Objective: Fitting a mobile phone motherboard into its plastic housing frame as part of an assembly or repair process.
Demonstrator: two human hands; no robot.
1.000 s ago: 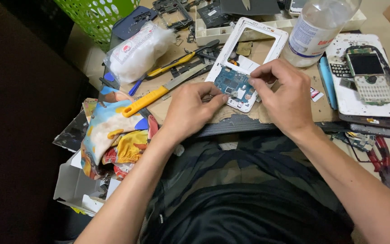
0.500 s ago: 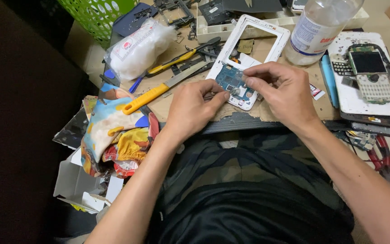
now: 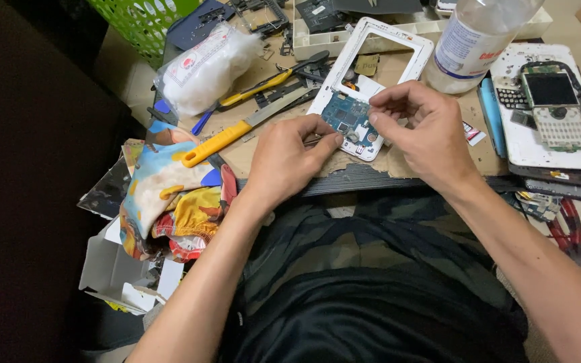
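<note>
I see the counter (image 3: pixel 257 151) crowded with tools, so the white phone frame (image 3: pixel 378 50) lies at its near edge within reach. The blue circuit board (image 3: pixel 345 114) sits in the frame's lower end. My left hand (image 3: pixel 290 158) steadies that end, fingers curled. My right hand (image 3: pixel 418 124) pinches at the board's right edge; any part held is too small to tell.

Circuit board (image 3: pixel 346 115) lies in the phone frame (image 3: pixel 398 35), bottle (image 3: pixel 469 42) right.
</note>
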